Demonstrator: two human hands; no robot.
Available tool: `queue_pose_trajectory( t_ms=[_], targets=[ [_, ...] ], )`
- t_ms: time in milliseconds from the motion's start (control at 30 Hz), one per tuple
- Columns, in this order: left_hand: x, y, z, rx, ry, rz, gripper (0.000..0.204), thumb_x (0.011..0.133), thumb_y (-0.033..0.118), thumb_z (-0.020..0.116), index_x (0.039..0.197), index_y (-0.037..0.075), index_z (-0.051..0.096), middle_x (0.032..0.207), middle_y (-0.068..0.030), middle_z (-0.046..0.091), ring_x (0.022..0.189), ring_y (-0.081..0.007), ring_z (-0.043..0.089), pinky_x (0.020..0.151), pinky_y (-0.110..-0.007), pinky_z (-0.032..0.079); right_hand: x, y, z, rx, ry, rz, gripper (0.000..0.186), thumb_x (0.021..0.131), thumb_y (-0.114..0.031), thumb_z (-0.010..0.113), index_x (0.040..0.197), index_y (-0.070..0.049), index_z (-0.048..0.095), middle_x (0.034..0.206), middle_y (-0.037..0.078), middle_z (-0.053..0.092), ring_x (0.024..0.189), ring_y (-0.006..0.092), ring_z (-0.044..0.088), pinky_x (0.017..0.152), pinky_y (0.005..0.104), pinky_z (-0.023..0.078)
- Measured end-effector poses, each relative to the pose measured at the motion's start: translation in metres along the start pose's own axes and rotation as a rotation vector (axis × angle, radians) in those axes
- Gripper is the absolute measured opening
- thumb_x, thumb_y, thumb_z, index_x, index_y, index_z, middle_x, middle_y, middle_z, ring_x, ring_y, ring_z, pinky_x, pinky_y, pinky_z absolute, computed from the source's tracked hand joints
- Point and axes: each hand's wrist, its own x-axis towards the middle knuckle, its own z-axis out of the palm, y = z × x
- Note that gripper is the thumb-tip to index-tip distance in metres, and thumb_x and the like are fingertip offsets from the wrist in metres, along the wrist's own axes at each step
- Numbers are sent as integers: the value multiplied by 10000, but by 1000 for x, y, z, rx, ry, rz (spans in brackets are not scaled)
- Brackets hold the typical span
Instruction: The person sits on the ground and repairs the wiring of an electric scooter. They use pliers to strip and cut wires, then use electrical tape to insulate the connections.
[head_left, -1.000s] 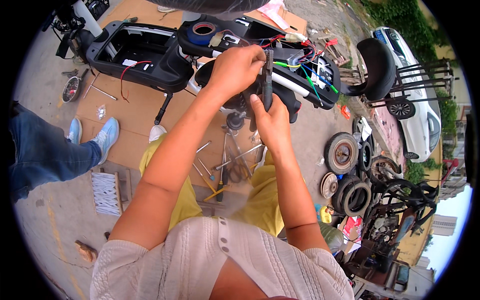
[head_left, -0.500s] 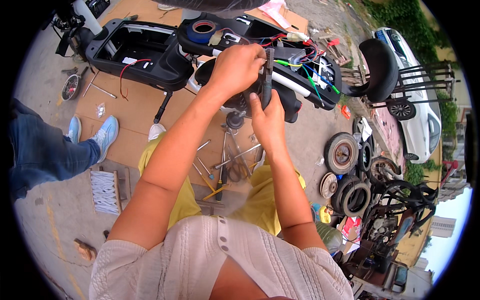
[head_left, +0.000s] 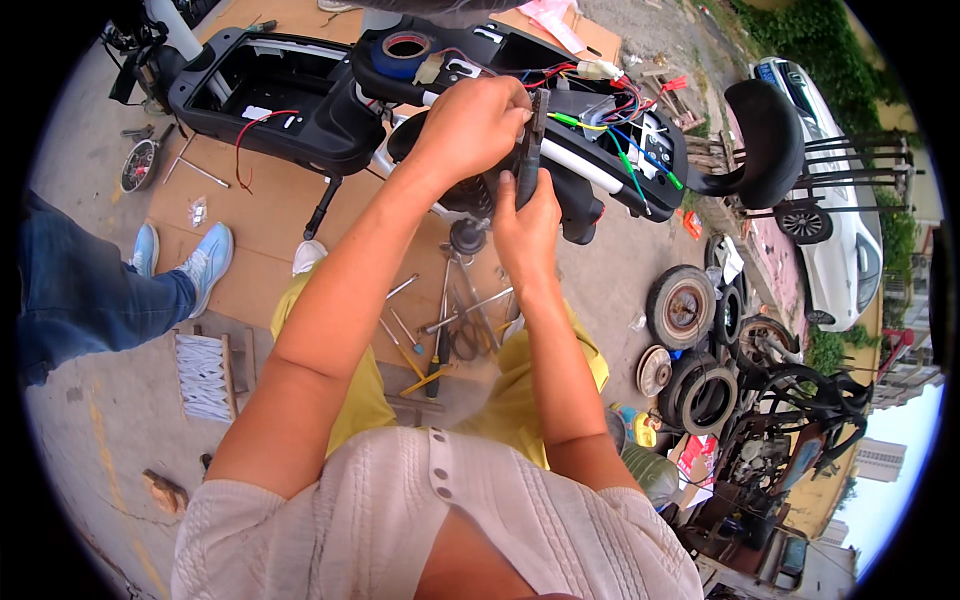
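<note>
My left hand [head_left: 470,128] is closed, its fingertips at the jaws of a dark pliers-like tool [head_left: 535,130]; whatever it pinches is hidden. My right hand [head_left: 530,220] grips that tool's handles below, thumb along the side. Both are in front of a black scooter body [head_left: 285,110] with a white frame tube [head_left: 590,168]. Red, blue, green and yellow wires [head_left: 620,150] with connectors lie on its open deck, right of the hands. A blue tape roll [head_left: 398,62] rests on the body above my left hand.
Hand tools [head_left: 435,355] lie on cardboard [head_left: 240,275] below. Another person's leg [head_left: 100,280] stands at the left, near a slatted white object [head_left: 203,375]. At the right are stacked tyres [head_left: 680,310], a white car [head_left: 840,260], a black backrest [head_left: 760,140] and scrap parts [head_left: 810,420].
My right hand and the tool have shifted slightly up and left, and the lower handle that showed earlier is now hidden. My left hand has risen slightly with them.
</note>
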Motion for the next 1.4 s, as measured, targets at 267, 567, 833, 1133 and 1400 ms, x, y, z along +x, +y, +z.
queue_pose_trajectory(
  t_ms=[267, 567, 833, 1133, 1400],
  targets=[
    [-3, 0, -3, -167, 17, -64, 119, 893, 41, 576, 931, -61, 624, 755, -81, 659, 654, -129, 617, 630, -268, 503, 5, -6, -2, 126, -109, 88, 202, 929, -176, 614, 932, 22, 574, 737, 102, 647, 626, 197, 589, 612, 350, 473],
    [3, 2, -3, -371, -12, -200, 144, 906, 84, 592, 947, -46, 637, 739, -50, 633, 615, -104, 573, 574, -246, 461, 7, -18, -23, 380, -227, 203, 227, 903, -213, 654, 933, 1, 586, 698, 79, 600, 626, 179, 577, 624, 332, 471],
    [9, 6, -7, -337, -76, -267, 210, 905, 132, 586, 987, -56, 632, 702, -39, 590, 578, -99, 559, 515, -247, 434, 8, -18, -22, 214, -165, 122, 249, 919, -233, 647, 949, 6, 582, 726, 86, 605, 662, 168, 560, 651, 329, 472],
    [12, 11, -11, -298, -116, -269, 208, 902, 133, 573, 961, -55, 639, 670, -30, 573, 550, -102, 544, 497, -250, 420, 10, -14, -18, 104, -134, 79, 269, 913, -215, 639, 943, 42, 565, 868, 254, 619, 829, 432, 615, 753, 452, 476],
    [15, 9, -13, -310, -144, -266, 197, 889, 131, 575, 932, -49, 641, 653, -24, 568, 538, -99, 537, 491, -254, 411, 11, -13, -16, 45, -113, 68, 277, 918, -204, 625, 918, 59, 536, 839, 279, 608, 800, 463, 596, 726, 477, 463]
  ],
)
